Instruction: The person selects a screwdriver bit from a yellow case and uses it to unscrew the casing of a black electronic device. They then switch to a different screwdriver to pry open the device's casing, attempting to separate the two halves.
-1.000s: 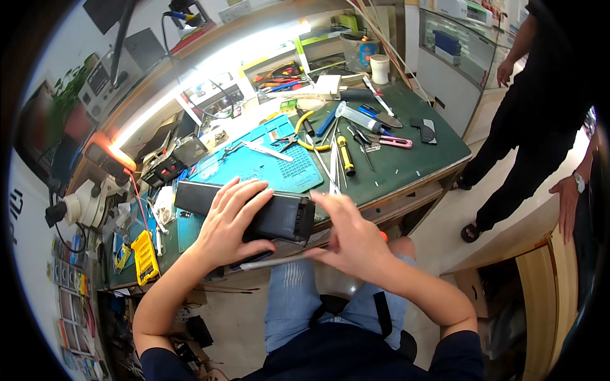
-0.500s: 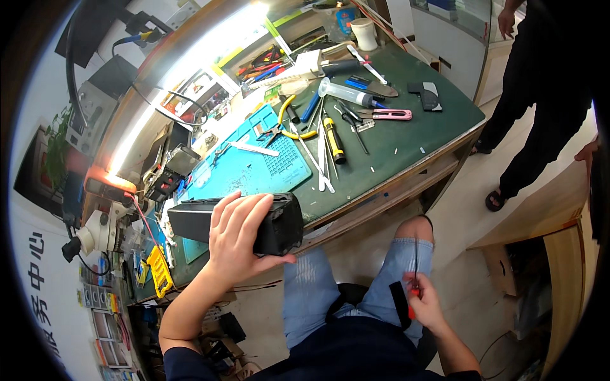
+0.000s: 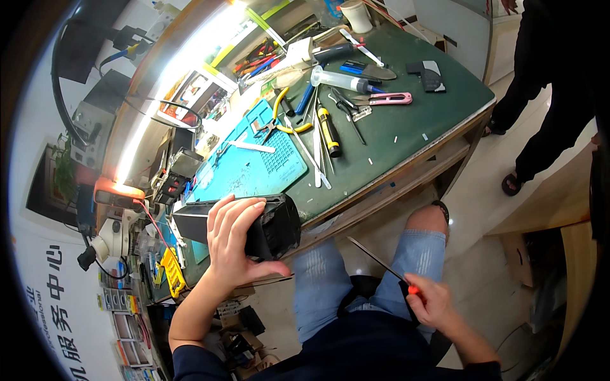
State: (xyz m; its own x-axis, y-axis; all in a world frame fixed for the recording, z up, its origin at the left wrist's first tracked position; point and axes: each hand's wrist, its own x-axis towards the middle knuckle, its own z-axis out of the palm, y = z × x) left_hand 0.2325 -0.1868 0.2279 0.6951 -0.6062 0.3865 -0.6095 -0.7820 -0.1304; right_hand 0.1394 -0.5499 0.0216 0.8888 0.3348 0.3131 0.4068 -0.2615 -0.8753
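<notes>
My left hand [image 3: 234, 238] grips a long black box-shaped device [image 3: 279, 230] at the near edge of the bench, its fingers laid over the top and its thumb along the near side. The underside of the device is hidden. Over my right thigh, my right hand [image 3: 432, 300] is closed round the red handle of a screwdriver [image 3: 379, 260]. Its long thin shaft points up and left toward the device, with the tip apart from it.
A blue work mat [image 3: 289, 162] lies on the green bench [image 3: 375, 184]. Yellow-handled pliers [image 3: 293, 129], a yellow-black screwdriver [image 3: 328, 130], a large syringe [image 3: 343, 80] and a pink-handled cutter [image 3: 394, 98] lie about. A microscope [image 3: 108, 241] stands at left. Another person's legs [image 3: 546, 127] are at right.
The screwdriver has swung from pointing straight ahead to pointing up and left. My left hand stays on the black device. The view has shifted slightly.
</notes>
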